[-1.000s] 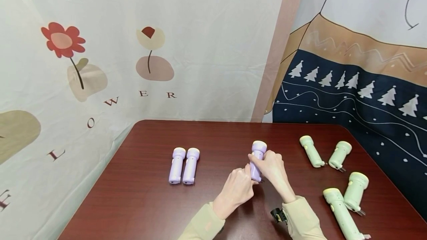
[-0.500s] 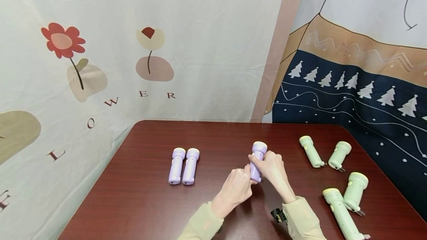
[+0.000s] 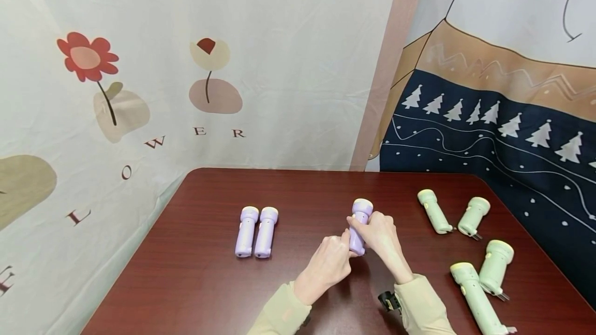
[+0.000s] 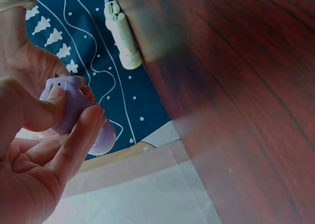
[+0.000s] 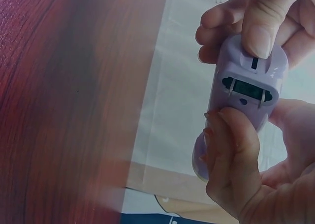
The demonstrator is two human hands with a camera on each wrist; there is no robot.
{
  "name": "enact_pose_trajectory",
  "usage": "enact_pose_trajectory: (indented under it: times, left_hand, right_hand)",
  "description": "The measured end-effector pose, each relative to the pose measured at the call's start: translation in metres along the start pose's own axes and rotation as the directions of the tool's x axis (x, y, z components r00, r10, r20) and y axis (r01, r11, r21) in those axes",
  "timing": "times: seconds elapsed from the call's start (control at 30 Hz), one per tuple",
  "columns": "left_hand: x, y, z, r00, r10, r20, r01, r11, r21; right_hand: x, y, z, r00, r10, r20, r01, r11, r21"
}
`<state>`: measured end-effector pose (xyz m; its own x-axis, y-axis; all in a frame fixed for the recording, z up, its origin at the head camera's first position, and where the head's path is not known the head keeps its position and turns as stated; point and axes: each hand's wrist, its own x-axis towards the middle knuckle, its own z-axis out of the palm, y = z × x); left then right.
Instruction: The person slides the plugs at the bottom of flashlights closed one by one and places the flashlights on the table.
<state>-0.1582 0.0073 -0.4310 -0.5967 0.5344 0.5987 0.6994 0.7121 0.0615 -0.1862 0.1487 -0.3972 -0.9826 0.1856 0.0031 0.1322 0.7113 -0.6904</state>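
Note:
A purple flashlight [image 3: 362,208] is held between both hands over the table, its pale-rimmed head pointing away. My right hand [image 3: 383,234] grips its barrel from the right. At the tail, my left hand [image 3: 328,261] pinches it, fingers curled underneath. In the right wrist view, the left thumb [image 5: 258,37] presses on the tail end beside a dark slot. Two metal plug prongs [image 5: 262,97] stand out from a recess there. The left wrist view shows the flashlight [image 4: 76,103] with the prongs upward. Two more purple flashlights [image 3: 246,234] [image 3: 266,234] lie side by side to the left.
Several pale green flashlights lie at the right of the dark red table [image 3: 186,283]: two farther back [image 3: 435,212] [image 3: 474,216], two nearer [image 3: 496,265] [image 3: 479,299]. Some show plug prongs. A printed cloth [image 3: 298,66] hangs behind the table.
The left hand has shifted very slightly left and down at the flashlight's tail. The right hand keeps its grip, and the other flashlights lie as before.

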Motion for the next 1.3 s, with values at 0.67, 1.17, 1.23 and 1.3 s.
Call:
enact_pose_trajectory:
  times: [0.67,1.17,1.23,1.3]
  left_hand:
    - [-0.0001,-0.0005,-0.0032,0.992,0.008,0.122,-0.01,1.0,0.016]
    - [-0.0013,-0.0035,-0.0033,0.991,0.065,0.116,-0.073,0.995,0.066]
    - [-0.0016,-0.0039,-0.0034,0.991,0.078,0.113,-0.088,0.992,0.086]
    - [-0.0018,-0.0042,-0.0038,0.989,0.085,0.118,-0.096,0.991,0.096]
  right_hand:
    - [0.001,0.0033,0.0013,1.0,-0.001,0.002,0.001,1.0,-0.014]
    - [0.0005,0.001,0.0016,1.0,0.004,0.006,-0.004,1.0,0.009]
    - [0.0003,0.0007,0.0012,1.0,0.005,0.008,-0.006,1.0,0.012]
    - [0.0007,0.0013,0.0015,1.0,0.003,0.007,-0.004,1.0,0.013]
